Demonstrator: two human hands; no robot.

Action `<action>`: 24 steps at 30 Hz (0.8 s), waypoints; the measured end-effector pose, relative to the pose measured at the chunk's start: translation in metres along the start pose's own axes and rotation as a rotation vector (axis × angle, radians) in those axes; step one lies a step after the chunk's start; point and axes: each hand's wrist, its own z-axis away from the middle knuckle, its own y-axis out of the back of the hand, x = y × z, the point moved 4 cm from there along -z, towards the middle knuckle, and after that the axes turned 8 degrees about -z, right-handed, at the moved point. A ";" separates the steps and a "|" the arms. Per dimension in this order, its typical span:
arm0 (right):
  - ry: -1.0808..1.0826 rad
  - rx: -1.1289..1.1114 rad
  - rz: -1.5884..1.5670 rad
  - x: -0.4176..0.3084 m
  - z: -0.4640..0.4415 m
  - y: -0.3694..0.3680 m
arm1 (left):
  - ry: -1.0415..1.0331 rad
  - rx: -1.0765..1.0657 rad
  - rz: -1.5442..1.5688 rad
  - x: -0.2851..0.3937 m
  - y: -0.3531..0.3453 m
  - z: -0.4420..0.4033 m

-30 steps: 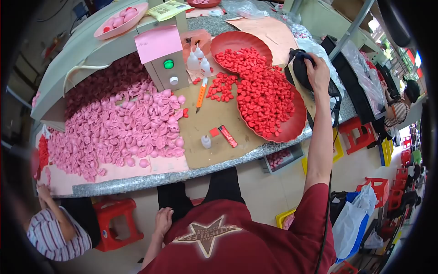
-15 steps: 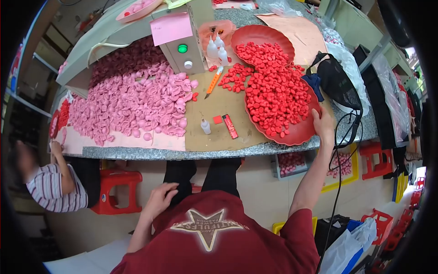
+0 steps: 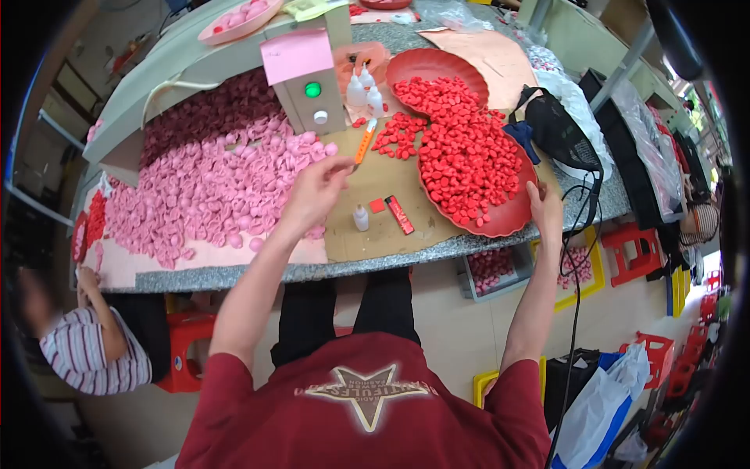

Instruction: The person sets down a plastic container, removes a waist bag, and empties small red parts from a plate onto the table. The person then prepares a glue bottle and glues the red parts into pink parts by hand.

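My right hand (image 3: pixel 545 209) grips the right rim of a scalloped red plate (image 3: pixel 512 223), thumb on top. Small red pieces (image 3: pixel 469 168) are heaped on it, spilling toward a second red plate (image 3: pixel 467 61) behind. My left hand (image 3: pixel 319 191) is over the table by the pink cup-shaped pieces (image 3: pixel 211 184), fingers loosely extended and holding nothing visible. Its fingertips are close to the lower end of an orange utility knife (image 3: pixel 366 142); I cannot tell whether they touch. A small dropper bottle (image 3: pixel 361 217) and a red lighter (image 3: pixel 401 215) lie nearer the front edge.
A grey machine housing with a green-lit button (image 3: pixel 313 90) stands at the back left. White squeeze bottles (image 3: pixel 356 91) are beside it. A black mesh bag (image 3: pixel 566 131) and its hanging cord occupy the right side. A co-worker in a striped shirt (image 3: pixel 94 348) sits at left.
My left hand has risen from my lap and reached forward over the table toward the knife. My right hand stays on the plate's rim. The camera view has shifted slightly.
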 end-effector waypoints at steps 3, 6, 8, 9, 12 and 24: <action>0.188 0.127 -0.297 -0.051 -0.012 0.012 | -0.197 -0.252 -0.339 0.047 -0.038 -0.059; 0.283 -0.011 0.040 -0.077 -0.034 -0.007 | -0.278 -0.470 -0.734 0.070 -0.091 -0.099; 0.254 0.018 0.296 -0.074 -0.042 -0.011 | 0.059 -0.685 -0.798 0.080 -0.105 -0.109; 0.239 0.033 0.420 -0.073 -0.048 -0.013 | 0.052 -0.650 -0.762 0.080 -0.110 -0.116; 0.028 -0.195 0.227 -0.028 -0.061 -0.031 | 0.090 -0.648 -0.673 0.055 -0.131 -0.137; 0.159 -0.249 -0.201 -0.043 -0.064 0.023 | 0.173 -0.616 -0.280 0.076 -0.128 -0.111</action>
